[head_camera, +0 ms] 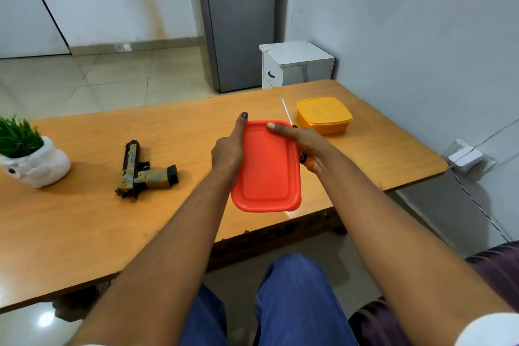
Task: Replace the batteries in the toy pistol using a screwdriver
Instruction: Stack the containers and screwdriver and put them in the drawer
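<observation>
A red plastic box with its lid on is held above the table's near edge between both hands. My left hand grips its left side, thumb stretched along the rim. My right hand grips the right side and partly covers a screwdriver that lies behind the box, its metal shaft pointing away from me. The black and gold toy pistol lies on its side on the wooden table, to the left of the box and apart from both hands.
A closed yellow box stands at the table's far right. A white pot with a green plant sits at the left edge. Beyond the table are a white bedside cabinet and a grey wall; a power adapter hangs at right.
</observation>
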